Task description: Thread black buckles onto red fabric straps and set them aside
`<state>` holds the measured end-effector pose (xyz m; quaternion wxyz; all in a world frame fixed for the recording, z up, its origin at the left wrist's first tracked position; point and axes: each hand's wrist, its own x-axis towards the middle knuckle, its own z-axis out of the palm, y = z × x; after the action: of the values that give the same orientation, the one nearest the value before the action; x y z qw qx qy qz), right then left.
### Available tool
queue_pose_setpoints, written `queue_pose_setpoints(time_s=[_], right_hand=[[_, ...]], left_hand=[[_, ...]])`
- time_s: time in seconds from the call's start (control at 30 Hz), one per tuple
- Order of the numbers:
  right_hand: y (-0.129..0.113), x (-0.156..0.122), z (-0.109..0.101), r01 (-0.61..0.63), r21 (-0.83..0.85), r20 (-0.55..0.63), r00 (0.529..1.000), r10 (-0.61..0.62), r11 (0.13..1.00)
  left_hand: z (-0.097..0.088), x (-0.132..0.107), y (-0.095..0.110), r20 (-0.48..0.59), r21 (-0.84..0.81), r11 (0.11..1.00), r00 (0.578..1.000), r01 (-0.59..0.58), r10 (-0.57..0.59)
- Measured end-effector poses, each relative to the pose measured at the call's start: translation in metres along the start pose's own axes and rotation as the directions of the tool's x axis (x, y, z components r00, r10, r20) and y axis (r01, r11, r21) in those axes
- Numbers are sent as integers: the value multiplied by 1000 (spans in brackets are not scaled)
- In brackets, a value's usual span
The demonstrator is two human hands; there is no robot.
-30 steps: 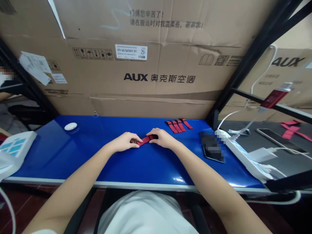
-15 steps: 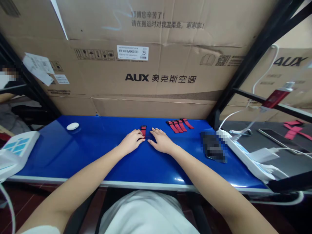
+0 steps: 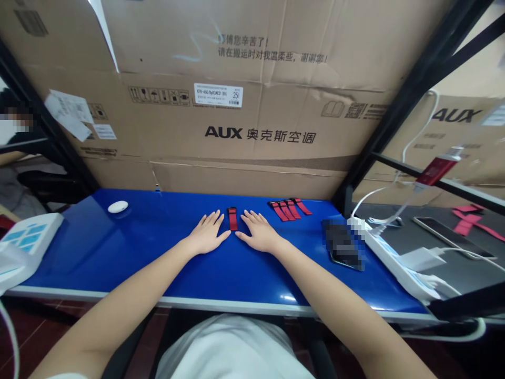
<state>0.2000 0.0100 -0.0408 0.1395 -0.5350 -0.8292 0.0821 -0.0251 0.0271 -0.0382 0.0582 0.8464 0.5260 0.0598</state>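
Note:
A short red strap with a black buckle (image 3: 232, 219) lies flat on the blue tabletop (image 3: 158, 218), its buckle end pointing away from me. To its left my left hand (image 3: 205, 234) rests palm down, fingers spread, holding nothing. My right hand (image 3: 258, 230) lies flat on the other side with its fingers stretched out, also holding nothing. Both thumbs point toward the strap's near end; whether either touches it I cannot tell. Beyond my right hand sits a row of several similar red straps (image 3: 290, 209) with black buckles.
A phone (image 3: 342, 245) and a white power strip (image 3: 398, 258) with plugged-in cables lie on the right. At the left stand a white oval object (image 3: 118, 207) and a white device with blue panels (image 3: 29, 239). Large cardboard (image 3: 252, 158) walls the back. A person (image 3: 19, 163) is partly visible far left.
My left hand has let go of the red strap and moved slightly left, its fingers spreading flat. The strap stays on the table. My right hand remains beside it. The view has tilted slightly.

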Motion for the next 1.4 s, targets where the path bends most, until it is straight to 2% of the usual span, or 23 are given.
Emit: queue_pose_setpoints(time_s=[0.53,0.87,1.2,1.3,1.4], right_hand=[[0,1,1,8,17,-9,1000,-8,1000],[0,0,0,2,12,1,1000,-2,1000],[0,0,1,25,-8,-39,999,-26,1000],[0,-2,-1,74,0,-81,994,-74,997],[-1,-5,-8,164,64,-142,978,-154,984]], left_hand=[[3,1,-2,-34,-38,999,999,-19,18],[-1,-1,2,8,8,1000,1000,-2,2],[5,0,-2,-50,-35,999,998,-24,23],[4,-1,0,-103,-56,994,991,-88,82],[-1,-3,6,-153,-83,974,969,-210,196]])
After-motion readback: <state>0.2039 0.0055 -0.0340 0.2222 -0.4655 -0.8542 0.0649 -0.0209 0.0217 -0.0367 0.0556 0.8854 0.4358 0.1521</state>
